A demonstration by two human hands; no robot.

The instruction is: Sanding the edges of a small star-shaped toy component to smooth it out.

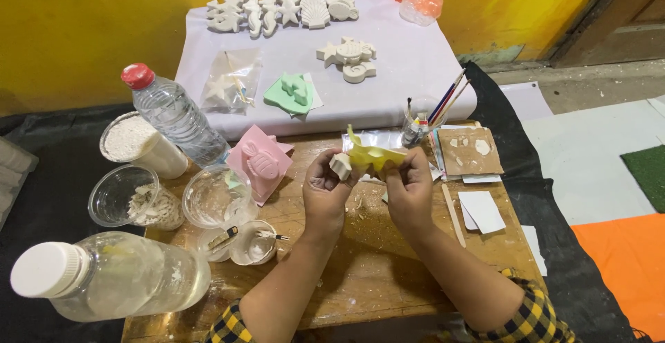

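Over a small wooden table (374, 267), both my hands hold a soft yellow mould (374, 155). My left hand (324, 185) grips its left side, where a pale plaster piece (340, 165) pokes out against my thumb. My right hand (409, 184) pinches the mould's right edge and bends it. A pink mould (260, 161) lies just left of my left hand.
Two water bottles (174, 116) (111, 279), a tub of white powder (131, 141), clear plastic cups (133, 196) and small dishes (253, 244) crowd the left. A cup of brushes (419, 125), a wooden stick (454, 215) and cards lie right. Plaster sea figures (280, 9) and a green mould (294, 94) rest on white paper behind.
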